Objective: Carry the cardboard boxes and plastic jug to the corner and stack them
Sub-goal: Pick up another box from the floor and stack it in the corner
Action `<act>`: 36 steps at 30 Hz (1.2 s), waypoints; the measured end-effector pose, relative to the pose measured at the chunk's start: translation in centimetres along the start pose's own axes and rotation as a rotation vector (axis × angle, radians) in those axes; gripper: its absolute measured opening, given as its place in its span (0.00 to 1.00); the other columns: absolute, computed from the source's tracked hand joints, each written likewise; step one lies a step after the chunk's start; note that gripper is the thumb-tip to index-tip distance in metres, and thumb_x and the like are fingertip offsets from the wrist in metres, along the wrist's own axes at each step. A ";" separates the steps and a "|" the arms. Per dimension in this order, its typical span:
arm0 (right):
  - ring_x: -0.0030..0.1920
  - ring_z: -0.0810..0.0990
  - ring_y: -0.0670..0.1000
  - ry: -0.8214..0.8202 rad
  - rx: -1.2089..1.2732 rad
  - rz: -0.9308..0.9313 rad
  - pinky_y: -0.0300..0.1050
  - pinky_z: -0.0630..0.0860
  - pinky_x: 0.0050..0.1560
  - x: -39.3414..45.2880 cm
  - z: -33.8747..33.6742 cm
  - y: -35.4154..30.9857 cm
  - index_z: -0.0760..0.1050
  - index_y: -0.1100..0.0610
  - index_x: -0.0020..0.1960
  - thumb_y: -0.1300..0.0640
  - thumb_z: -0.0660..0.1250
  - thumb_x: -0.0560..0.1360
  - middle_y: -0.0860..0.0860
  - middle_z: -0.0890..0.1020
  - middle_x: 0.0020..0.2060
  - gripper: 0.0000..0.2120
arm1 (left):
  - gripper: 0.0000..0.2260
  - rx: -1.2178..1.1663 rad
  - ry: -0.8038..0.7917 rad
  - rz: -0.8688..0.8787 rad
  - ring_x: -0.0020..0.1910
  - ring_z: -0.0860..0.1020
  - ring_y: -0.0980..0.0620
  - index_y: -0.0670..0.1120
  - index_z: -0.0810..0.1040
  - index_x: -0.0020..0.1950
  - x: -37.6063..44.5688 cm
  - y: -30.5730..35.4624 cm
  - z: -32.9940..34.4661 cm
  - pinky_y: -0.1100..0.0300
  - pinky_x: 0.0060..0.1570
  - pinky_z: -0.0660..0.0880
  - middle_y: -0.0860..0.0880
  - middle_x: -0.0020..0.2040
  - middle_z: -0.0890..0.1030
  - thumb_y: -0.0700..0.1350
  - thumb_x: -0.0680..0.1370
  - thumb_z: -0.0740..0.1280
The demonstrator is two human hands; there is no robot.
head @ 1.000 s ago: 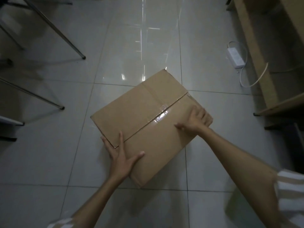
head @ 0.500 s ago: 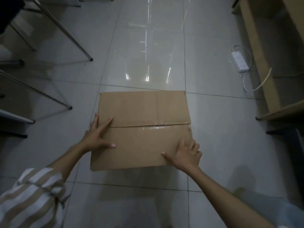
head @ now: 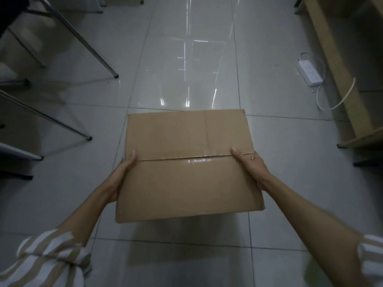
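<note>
Both forearms reach forward and down from striped sleeves, converging a little. The left hand (head: 121,175) clasps the left side of the cardboard box (head: 186,166), thumb laid on the top edge, fingers hidden below. The right hand (head: 251,167) mirrors it on the right side, thumb on top, fingers wrapped out of sight.

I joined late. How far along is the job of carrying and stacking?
Done: nothing visibly stacked; no corner stack or jug is in view. In hand: the left hand and right hand grip the sides of one taped cardboard box above the floor. Left: carrying it to the corner, then the rest.
</note>
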State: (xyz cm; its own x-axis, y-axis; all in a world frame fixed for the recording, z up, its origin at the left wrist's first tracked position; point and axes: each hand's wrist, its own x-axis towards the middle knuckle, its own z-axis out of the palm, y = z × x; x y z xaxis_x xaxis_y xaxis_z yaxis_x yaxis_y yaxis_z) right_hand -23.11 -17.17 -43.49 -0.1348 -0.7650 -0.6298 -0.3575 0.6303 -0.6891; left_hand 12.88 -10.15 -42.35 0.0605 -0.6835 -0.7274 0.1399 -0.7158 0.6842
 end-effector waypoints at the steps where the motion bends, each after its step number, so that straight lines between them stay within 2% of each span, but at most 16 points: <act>1: 0.57 0.80 0.52 -0.009 0.020 0.001 0.56 0.75 0.63 -0.4 0.0 0.4 0.73 0.46 0.66 0.25 0.72 0.54 0.48 0.81 0.58 0.45 | 0.31 -0.023 -0.001 -0.018 0.46 0.85 0.46 0.54 0.76 0.58 -0.3 -0.3 0.0 0.54 0.38 0.81 0.46 0.50 0.85 0.70 0.62 0.68; 2: 0.57 0.80 0.52 -0.018 0.038 0.009 0.56 0.75 0.62 -1.2 -0.2 0.8 0.73 0.46 0.65 0.25 0.72 0.54 0.47 0.81 0.58 0.45 | 0.27 -0.041 0.007 -0.037 0.48 0.84 0.45 0.53 0.76 0.59 -0.8 -0.8 -0.1 0.52 0.40 0.80 0.45 0.52 0.84 0.68 0.67 0.65; 4: 0.56 0.81 0.52 -0.028 0.078 0.047 0.56 0.76 0.62 -3.6 -0.8 1.8 0.74 0.44 0.64 0.26 0.73 0.54 0.47 0.82 0.57 0.43 | 0.27 -0.053 0.014 -0.086 0.54 0.81 0.42 0.53 0.72 0.66 -2.1 -2.1 0.0 0.48 0.46 0.80 0.43 0.57 0.82 0.64 0.72 0.63; 6: 0.57 0.80 0.53 -0.018 0.088 0.096 0.57 0.75 0.63 -6.1 -2.0 2.8 0.75 0.43 0.63 0.26 0.73 0.53 0.47 0.82 0.57 0.42 | 0.30 -0.055 -0.001 -0.122 0.56 0.80 0.41 0.53 0.69 0.70 -4.0 -2.6 0.6 0.47 0.49 0.80 0.43 0.61 0.80 0.64 0.71 0.65; 9: 0.58 0.80 0.53 0.002 0.125 0.115 0.57 0.75 0.63 -9.5 -4.7 2.6 0.74 0.43 0.64 0.25 0.73 0.53 0.46 0.82 0.57 0.43 | 0.31 -0.019 -0.004 -0.126 0.56 0.80 0.42 0.52 0.69 0.70 -7.1 -0.6 1.8 0.47 0.52 0.78 0.44 0.60 0.80 0.64 0.71 0.65; 11: 0.58 0.80 0.53 0.017 0.130 0.095 0.57 0.75 0.63 -12.0 -6.7 0.4 0.74 0.44 0.65 0.25 0.72 0.54 0.47 0.82 0.58 0.44 | 0.30 0.015 -0.017 -0.095 0.56 0.80 0.43 0.51 0.70 0.70 -9.4 2.3 2.8 0.46 0.55 0.77 0.44 0.60 0.81 0.65 0.71 0.66; 16: 0.59 0.79 0.52 0.063 0.172 -0.009 0.56 0.74 0.64 -19.1 -12.9 -8.1 0.74 0.46 0.66 0.27 0.72 0.56 0.47 0.81 0.59 0.43 | 0.38 0.129 -0.044 0.015 0.55 0.82 0.45 0.53 0.73 0.66 -16.9 12.4 5.5 0.46 0.58 0.77 0.46 0.58 0.82 0.70 0.60 0.70; 21: 0.58 0.79 0.51 0.086 0.165 -0.098 0.52 0.74 0.63 -27.3 -19.9 -17.9 0.74 0.47 0.65 0.34 0.72 0.65 0.47 0.80 0.58 0.33 | 0.38 0.231 -0.051 0.107 0.57 0.80 0.46 0.53 0.74 0.66 -25.9 22.2 8.0 0.45 0.65 0.71 0.48 0.60 0.81 0.72 0.62 0.68; 24: 0.57 0.79 0.51 0.107 0.163 -0.133 0.53 0.75 0.62 -32.5 -23.9 -22.3 0.75 0.47 0.64 0.30 0.72 0.61 0.46 0.81 0.58 0.36 | 0.40 0.276 -0.025 0.164 0.59 0.79 0.46 0.54 0.71 0.69 -31.5 26.4 9.2 0.44 0.65 0.71 0.48 0.61 0.79 0.74 0.62 0.66; 26: 0.53 0.79 0.49 0.117 0.192 -0.173 0.47 0.76 0.56 -36.4 -25.9 -24.4 0.73 0.51 0.65 0.36 0.72 0.67 0.47 0.79 0.57 0.31 | 0.43 0.306 -0.023 0.204 0.61 0.77 0.47 0.55 0.68 0.71 -34.6 28.5 9.9 0.44 0.66 0.69 0.49 0.64 0.77 0.75 0.61 0.65; 28: 0.47 0.77 0.45 0.159 0.214 -0.190 0.39 0.73 0.45 -39.7 -27.7 -25.4 0.72 0.54 0.66 0.43 0.70 0.73 0.48 0.78 0.57 0.26 | 0.44 0.352 -0.031 0.245 0.63 0.75 0.47 0.55 0.67 0.72 -37.6 30.2 10.8 0.45 0.68 0.68 0.50 0.66 0.76 0.76 0.61 0.65; 31: 0.51 0.76 0.48 0.222 0.246 -0.209 0.39 0.71 0.44 -44.9 -29.2 -26.2 0.72 0.57 0.68 0.46 0.69 0.74 0.50 0.78 0.59 0.27 | 0.43 0.407 -0.051 0.373 0.64 0.73 0.48 0.54 0.65 0.73 -42.1 31.7 12.2 0.47 0.69 0.66 0.50 0.67 0.73 0.75 0.63 0.63; 33: 0.53 0.75 0.49 0.261 0.257 -0.220 0.38 0.71 0.41 -48.1 -30.0 -25.9 0.72 0.56 0.68 0.45 0.69 0.74 0.50 0.77 0.56 0.27 | 0.44 0.445 -0.064 0.414 0.65 0.72 0.48 0.54 0.64 0.73 -44.6 32.1 12.9 0.47 0.69 0.65 0.50 0.69 0.71 0.75 0.63 0.62; 34: 0.54 0.75 0.50 0.288 0.252 -0.220 0.39 0.72 0.44 -49.7 -30.4 -25.5 0.72 0.55 0.68 0.43 0.69 0.73 0.50 0.77 0.57 0.27 | 0.43 0.469 -0.077 0.429 0.65 0.72 0.47 0.54 0.64 0.74 -45.8 32.1 13.1 0.46 0.69 0.65 0.49 0.70 0.71 0.75 0.64 0.61; 36: 0.59 0.76 0.54 0.348 0.232 -0.207 0.48 0.73 0.57 -53.1 -30.9 -24.5 0.72 0.52 0.67 0.36 0.69 0.69 0.51 0.78 0.61 0.32 | 0.38 0.498 -0.078 0.460 0.63 0.72 0.46 0.52 0.64 0.74 -48.2 31.7 13.7 0.48 0.66 0.67 0.48 0.69 0.71 0.71 0.70 0.60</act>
State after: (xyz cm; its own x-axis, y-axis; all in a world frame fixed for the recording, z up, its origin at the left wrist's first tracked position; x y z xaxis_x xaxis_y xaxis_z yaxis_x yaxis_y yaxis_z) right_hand -35.81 3.96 17.92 -0.3989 -0.8516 -0.3401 -0.1985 0.4423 -0.8746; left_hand 0.86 -1.88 15.16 -0.0693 -0.9289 -0.3638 -0.3556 -0.3178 0.8790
